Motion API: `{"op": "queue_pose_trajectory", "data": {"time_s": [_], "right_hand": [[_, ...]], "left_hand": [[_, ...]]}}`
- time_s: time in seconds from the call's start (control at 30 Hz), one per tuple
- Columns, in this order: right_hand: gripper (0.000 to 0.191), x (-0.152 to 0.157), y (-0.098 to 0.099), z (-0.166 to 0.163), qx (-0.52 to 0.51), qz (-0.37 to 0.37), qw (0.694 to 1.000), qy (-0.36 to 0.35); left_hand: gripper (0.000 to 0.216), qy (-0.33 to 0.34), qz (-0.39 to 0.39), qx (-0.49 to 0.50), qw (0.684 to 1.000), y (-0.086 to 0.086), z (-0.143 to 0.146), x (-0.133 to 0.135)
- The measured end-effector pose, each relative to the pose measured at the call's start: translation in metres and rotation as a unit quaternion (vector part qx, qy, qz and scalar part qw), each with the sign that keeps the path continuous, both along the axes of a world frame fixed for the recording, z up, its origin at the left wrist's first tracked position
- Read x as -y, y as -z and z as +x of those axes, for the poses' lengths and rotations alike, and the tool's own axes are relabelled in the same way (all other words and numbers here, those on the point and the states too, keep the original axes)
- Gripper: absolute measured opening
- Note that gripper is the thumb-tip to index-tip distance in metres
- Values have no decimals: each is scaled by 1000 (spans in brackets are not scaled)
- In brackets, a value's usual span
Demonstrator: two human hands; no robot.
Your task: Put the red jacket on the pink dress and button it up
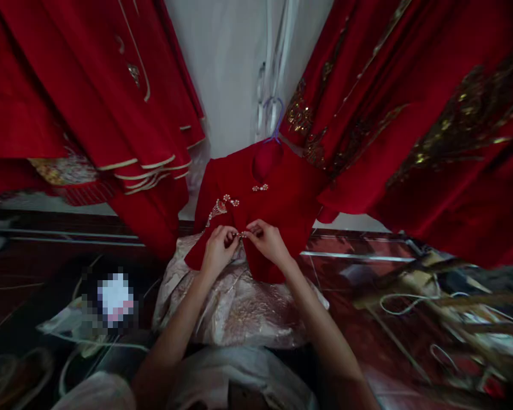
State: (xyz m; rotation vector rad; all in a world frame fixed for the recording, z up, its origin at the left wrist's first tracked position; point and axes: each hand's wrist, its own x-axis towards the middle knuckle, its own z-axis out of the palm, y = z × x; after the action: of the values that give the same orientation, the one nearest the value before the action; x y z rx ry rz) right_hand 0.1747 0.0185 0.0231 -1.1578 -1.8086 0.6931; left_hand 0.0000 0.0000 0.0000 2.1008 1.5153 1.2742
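Note:
A small red jacket [277, 193] with pearl-like clasps hangs on a hanger in front of me, its lower half draped over a pale champagne skirt [235, 307]. My left hand [219, 248] and my right hand [268, 241] meet at the jacket's front edge. Both pinch a small beaded clasp [242, 233] between their fingertips. Two more clasps [260, 187] sit higher on the jacket, beside a gold tassel ornament [216, 211].
Large red garments with gold trim [123, 114] hang at the left, and red gold-embroidered robes [431, 131] at the right. A white wall is behind. Dark red tiled floor [367, 250], cords and clutter [453, 307] lie at the right, a plastic bag [81, 324] at the left.

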Motion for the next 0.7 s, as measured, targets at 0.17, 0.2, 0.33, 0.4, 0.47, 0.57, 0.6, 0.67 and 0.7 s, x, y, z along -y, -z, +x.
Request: {"op": "queue_pose_trajectory", "data": {"time_s": [0.17,0.2,0.33,0.4,0.47,0.57,0.6,0.67,0.7], "right_hand": [[9,2,3,-6,-4,-5,1000,8],[9,3,3,-7,1,-4,1000,10],[11,7,3,-11,29,11,999,35],[12,8,3,-13,40,17,998,47],[12,8,2,-13,44,18,998,49],[11,8,1,-13,46,18,998,42],[11,8,1,-13,50,20,998,43],[10,10,1,-13,62,28,996,50],[10,11,2,-14,70,32,995,56]], "left_hand": [[10,6,-40,86,996,3,1,3],[11,8,-52,105,993,4,1,3],[16,37,-95,182,978,5,0,1],[20,44,-107,213,970,7,1,-1],[20,36,-108,230,966,9,2,-3],[18,28,-104,236,966,11,2,-4],[17,30,-103,234,966,12,1,-5],[17,35,-105,225,968,12,-1,-6],[17,37,-105,214,971,11,-3,-6]]}}
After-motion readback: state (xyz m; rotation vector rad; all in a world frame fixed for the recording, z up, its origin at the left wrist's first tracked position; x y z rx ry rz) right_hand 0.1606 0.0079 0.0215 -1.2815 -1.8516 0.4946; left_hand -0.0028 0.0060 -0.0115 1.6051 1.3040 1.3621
